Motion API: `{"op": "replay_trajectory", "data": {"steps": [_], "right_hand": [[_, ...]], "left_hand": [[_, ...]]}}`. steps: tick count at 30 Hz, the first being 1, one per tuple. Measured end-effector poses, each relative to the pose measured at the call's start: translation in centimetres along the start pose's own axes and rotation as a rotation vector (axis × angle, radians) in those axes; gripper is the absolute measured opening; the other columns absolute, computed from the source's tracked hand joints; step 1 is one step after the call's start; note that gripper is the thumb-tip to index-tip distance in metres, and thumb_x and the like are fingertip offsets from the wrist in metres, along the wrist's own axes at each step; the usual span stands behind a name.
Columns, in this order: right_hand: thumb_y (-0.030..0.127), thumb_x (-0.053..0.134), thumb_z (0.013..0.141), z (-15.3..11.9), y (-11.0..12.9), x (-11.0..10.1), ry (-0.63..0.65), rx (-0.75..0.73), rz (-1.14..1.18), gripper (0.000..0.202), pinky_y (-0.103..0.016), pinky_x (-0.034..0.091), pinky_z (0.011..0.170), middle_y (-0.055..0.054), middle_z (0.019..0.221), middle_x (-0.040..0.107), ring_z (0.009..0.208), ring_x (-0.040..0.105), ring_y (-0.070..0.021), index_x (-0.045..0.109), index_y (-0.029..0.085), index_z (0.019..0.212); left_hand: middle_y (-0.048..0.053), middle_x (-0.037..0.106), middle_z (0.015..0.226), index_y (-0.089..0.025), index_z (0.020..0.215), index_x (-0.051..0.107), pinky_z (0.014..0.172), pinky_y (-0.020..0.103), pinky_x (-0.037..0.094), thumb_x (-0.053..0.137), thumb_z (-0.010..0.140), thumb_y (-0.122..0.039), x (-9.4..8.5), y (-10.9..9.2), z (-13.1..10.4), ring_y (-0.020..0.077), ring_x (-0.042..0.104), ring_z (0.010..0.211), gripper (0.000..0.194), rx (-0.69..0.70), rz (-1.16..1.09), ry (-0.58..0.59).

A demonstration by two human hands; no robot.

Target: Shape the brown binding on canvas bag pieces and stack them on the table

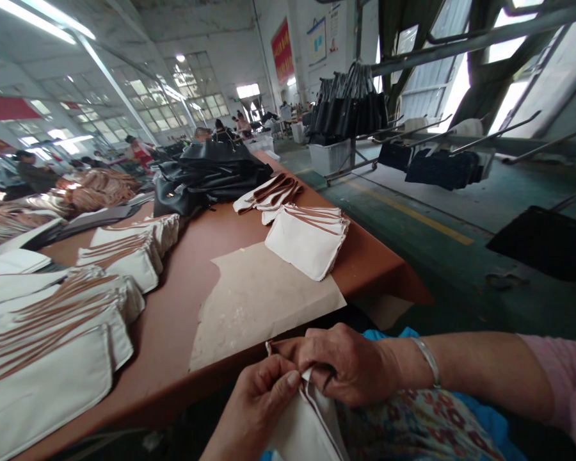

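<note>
Left hand [265,394] and right hand [352,365]: grip closed on one white, brown-lined flat pouch [304,432], apparently mid-work. Similar pouches [302,243] stacked on brown-covered desk [185,282]; completion unclear.

At six o'clock, the cream piece [304,429] in your hands [312,378] looks smooth and matt, like coated cloth or leather. Your desk [185,282] has a smooth brown covering with a soft, leathery sheen; the paper sheet [254,307] on it, toward seven, is dull, torn-edged and faintly speckled. At ten o'clock, the black bags [211,173] look like glossy, creased leather. At four, your bracelet [428,363] is smooth, shiny metal; at five, the floral cloth [427,422] is matt and wrinkled. The rail [461,48] at two is dull metal.
</note>
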State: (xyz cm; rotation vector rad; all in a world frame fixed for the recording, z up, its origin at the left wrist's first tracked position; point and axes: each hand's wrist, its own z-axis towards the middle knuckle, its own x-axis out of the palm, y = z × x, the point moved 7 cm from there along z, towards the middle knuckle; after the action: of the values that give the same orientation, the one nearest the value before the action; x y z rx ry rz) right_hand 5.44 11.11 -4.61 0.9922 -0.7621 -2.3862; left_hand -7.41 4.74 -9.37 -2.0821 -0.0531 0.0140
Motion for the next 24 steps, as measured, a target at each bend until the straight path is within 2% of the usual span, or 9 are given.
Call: {"op": "replay_trajectory", "data": {"steps": [2,5,7,8,10,13,16,19,24], "right_hand": [[0.019,0.061,0.072,0.0,-0.9,-0.3,0.018,0.109,0.095,0.025,-0.022,0.041,0.058,0.0,0.075,0.056,0.062,0.049,-0.0114,0.054,0.016,0.096],[0.035,0.072,0.072,0.1,-2.2,-0.3,0.176,0.339,0.338,0.044,-0.019,0.037,0.053,0.003,0.075,0.053,0.058,0.043,-0.0083,0.055,0.013,0.105],[0.043,0.06,0.085,0.3,-2.4,-0.3,0.284,0.439,0.479,0.035,-0.019,0.038,0.057,0.001,0.076,0.053,0.063,0.044,-0.0085,0.058,0.012,0.1],[0.044,0.052,0.091,0.6,-2.4,-0.4,0.315,0.464,0.524,0.034,-0.019,0.038,0.059,0.001,0.075,0.052,0.064,0.044,-0.0086,0.059,0.011,0.093],[0.042,0.047,0.094,1.1,-2.4,-0.4,0.375,0.487,0.537,0.037,-0.02,0.037,0.06,0.001,0.07,0.048,0.064,0.042,-0.0081,0.059,0.01,0.079],[0.036,0.061,0.086,1.5,-2.5,0.1,0.463,0.506,0.492,0.03,-0.019,0.034,0.056,0.003,0.064,0.047,0.059,0.039,-0.0069,0.06,0.01,0.071],[0.027,0.063,0.082,1.7,-2.3,0.5,0.47,0.444,0.507,0.02,-0.018,0.036,0.056,0.002,0.065,0.051,0.06,0.043,-0.007,0.062,0.009,0.073],[0.028,0.065,0.081,1.2,-2.7,1.0,0.43,0.438,0.588,0.021,-0.017,0.037,0.054,0.002,0.064,0.052,0.057,0.044,-0.0064,0.063,0.008,0.075],[0.041,0.07,0.079,-0.5,-4.2,2.0,0.399,0.614,0.75,0.032,-0.017,0.035,0.049,0.003,0.063,0.052,0.052,0.044,-0.0059,0.065,0.009,0.082]], "left_hand": [[-0.005,0.044,0.059,-0.015,0.07,0.058,0.047,0.02,0.021,0.072,0.073,-0.055,-0.2,-0.4,-0.1,0.007,0.032,0.052,0.043,0.025,0.058,0.02],[-0.004,0.044,0.06,-0.015,0.07,0.056,0.048,0.021,0.022,0.067,0.077,-0.056,-0.5,-1.2,-0.3,0.0078,0.034,0.053,0.043,0.061,0.189,0.056],[-0.004,0.043,0.06,-0.016,0.07,0.055,0.049,0.021,0.022,0.064,0.08,-0.056,-0.5,-1.7,-0.4,0.0084,0.034,0.054,0.043,0.085,0.259,0.064],[-0.004,0.042,0.061,-0.016,0.071,0.055,0.049,0.022,0.022,0.063,0.081,-0.057,-0.3,-2.0,-0.5,0.0086,0.034,0.055,0.043,0.093,0.284,0.072],[-0.004,0.04,0.062,-0.016,0.072,0.055,0.05,0.022,0.022,0.06,0.082,-0.057,0.0,-2.5,-0.6,0.009,0.033,0.056,0.043,0.105,0.34,0.076],[-0.003,0.04,0.065,-0.015,0.072,0.056,0.051,0.023,0.024,0.056,0.084,-0.058,0.7,-3.6,-0.9,0.0107,0.034,0.059,0.044,0.13,0.476,0.069],[-0.002,0.043,0.068,-0.016,0.07,0.054,0.055,0.023,0.027,0.056,0.085,-0.055,0.8,-4.4,-1.4,0.0121,0.037,0.064,0.043,0.167,0.545,0.014],[-0.003,0.042,0.068,-0.017,0.068,0.051,0.054,0.022,0.026,0.061,0.084,-0.053,0.9,-3.9,-1.4,0.011,0.035,0.063,0.04,0.174,0.427,0.035],[-0.005,0.041,0.062,-0.019,0.07,0.048,0.049,0.02,0.022,0.07,0.078,-0.05,1.6,-1.5,-0.2,0.0072,0.028,0.052,0.039,0.065,-0.094,0.203]]}}
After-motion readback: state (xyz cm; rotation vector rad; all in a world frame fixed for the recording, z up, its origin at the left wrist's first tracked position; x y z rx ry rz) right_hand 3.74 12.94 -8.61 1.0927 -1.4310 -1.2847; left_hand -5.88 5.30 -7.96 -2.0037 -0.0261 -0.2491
